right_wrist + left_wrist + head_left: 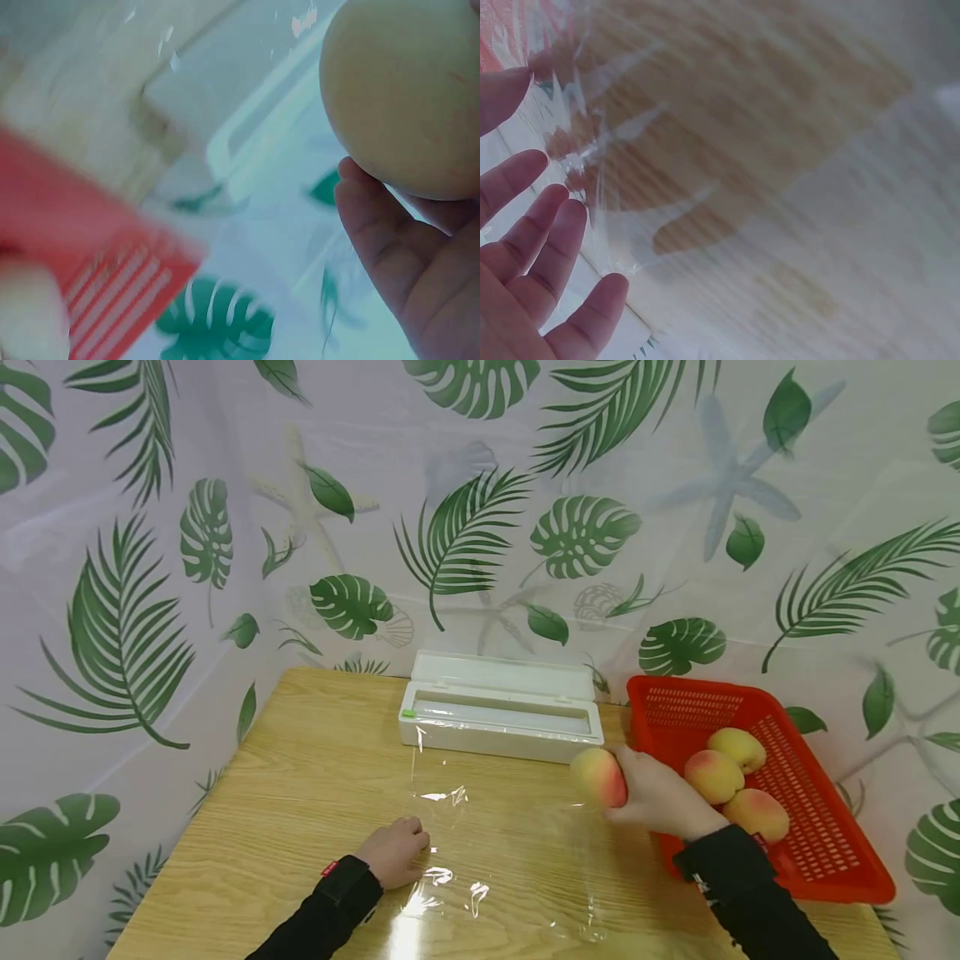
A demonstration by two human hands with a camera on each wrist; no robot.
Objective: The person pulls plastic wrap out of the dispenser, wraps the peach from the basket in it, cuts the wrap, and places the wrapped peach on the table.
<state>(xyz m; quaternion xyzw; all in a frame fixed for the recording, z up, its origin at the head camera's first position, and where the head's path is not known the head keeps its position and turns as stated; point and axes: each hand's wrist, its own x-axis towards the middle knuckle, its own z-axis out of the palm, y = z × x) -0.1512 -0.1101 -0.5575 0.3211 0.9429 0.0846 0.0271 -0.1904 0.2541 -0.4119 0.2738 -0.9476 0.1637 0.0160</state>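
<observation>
Table of light wood point(300, 793) carries a clear sheet of plastic wrap point(495, 852) drawn out flat from the white plastic dispenser box point(501, 708), with a red plastic mesh basket point(825, 827) of three peaches beside it. The left hand point(393, 852) rests on the wrap's near edge, fingers point(532, 232) relaxed and slightly spread. The right hand point(660, 797) has its fingers curled round a yellow-pink round peach point(598, 777), just above the wrap's right side, between box and basket.
</observation>
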